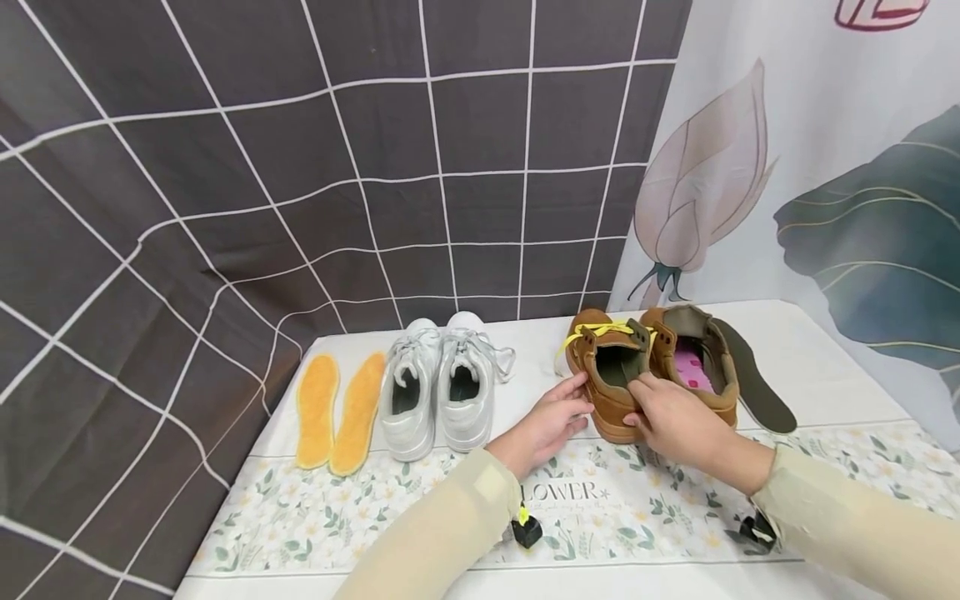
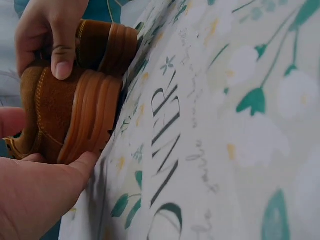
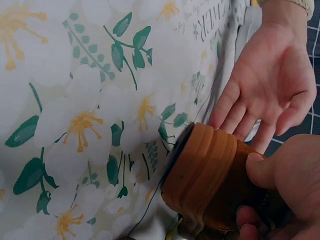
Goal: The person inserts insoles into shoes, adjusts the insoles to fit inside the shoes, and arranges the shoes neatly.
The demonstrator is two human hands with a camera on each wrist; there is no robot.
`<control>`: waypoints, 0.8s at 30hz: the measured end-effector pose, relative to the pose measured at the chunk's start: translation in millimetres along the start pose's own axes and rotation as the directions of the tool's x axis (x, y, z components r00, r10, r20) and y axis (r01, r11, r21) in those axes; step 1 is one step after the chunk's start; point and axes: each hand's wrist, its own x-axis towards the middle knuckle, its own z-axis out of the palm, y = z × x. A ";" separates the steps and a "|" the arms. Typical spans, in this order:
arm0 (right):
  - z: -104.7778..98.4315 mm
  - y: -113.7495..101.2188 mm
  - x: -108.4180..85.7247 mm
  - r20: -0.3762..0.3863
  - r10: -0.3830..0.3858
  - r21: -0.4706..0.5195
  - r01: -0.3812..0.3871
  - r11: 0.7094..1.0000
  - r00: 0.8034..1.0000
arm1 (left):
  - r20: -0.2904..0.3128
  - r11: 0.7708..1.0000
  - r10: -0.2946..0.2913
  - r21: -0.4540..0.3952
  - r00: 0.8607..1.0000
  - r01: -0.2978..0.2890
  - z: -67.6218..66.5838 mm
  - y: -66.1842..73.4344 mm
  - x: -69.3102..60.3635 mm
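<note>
Two brown shoes stand at the right of the table in the head view. My right hand (image 1: 672, 417) grips the heel of the left brown shoe (image 1: 615, 407), thumb outside and fingers over the collar into the opening. Alongside that shoe, my left hand (image 1: 550, 418) lies with its fingers extended against the outer side; its palm shows in the right wrist view. The other brown shoe (image 1: 722, 392) is close by on the right, with a pink insole (image 1: 691, 369) inside. Yellow laces (image 1: 592, 328) run across the gripped shoe.
Left of the hands stand two white shoes (image 1: 467, 417) with laces. Two orange insoles (image 1: 317, 400) lie farther left. A dark green insole (image 1: 761, 387) lies right of the brown shoes. A dark grid-patterned cloth (image 1: 480, 208) hangs behind the table.
</note>
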 end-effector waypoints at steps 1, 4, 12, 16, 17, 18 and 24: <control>-0.2 0.1 -0.2 0.004 0.000 0.000 0.000 1.000 1.000 | 0.005 1.000 0.001 0.009 1.000 -0.001 -0.7 0.8 -1.8; -0.7 0.6 -1.6 0.019 0.008 0.016 -0.008 1.000 1.000 | 0.028 0.999 0.008 0.042 1.000 -0.009 -3.0 5.2 -9.3; -3.6 3.0 -6.7 0.032 0.014 0.065 -0.016 0.998 0.999 | 0.066 0.995 0.037 0.086 0.997 -0.043 -17.1 16.1 -28.1; -9.9 2.7 -12.9 -0.033 -0.011 0.051 0.012 0.999 0.999 | 0.075 0.995 0.045 0.090 0.996 -0.052 -27.4 18.3 -36.8; -11.7 3.1 -14.5 -0.055 -0.020 0.042 0.022 0.999 0.998 | 0.074 0.994 0.051 0.088 0.996 -0.057 -29.5 18.9 -39.1; -13.3 3.7 -15.9 -0.074 -0.026 0.034 0.029 0.999 0.997 | 0.071 0.994 0.057 0.085 0.996 -0.062 -31.4 19.5 -41.1; -25.5 12.9 -25.1 -0.115 0.002 -0.024 -0.005 1.000 0.993 | 0.073 0.992 0.093 0.080 0.993 -0.099 -37.3 24.7 -55.1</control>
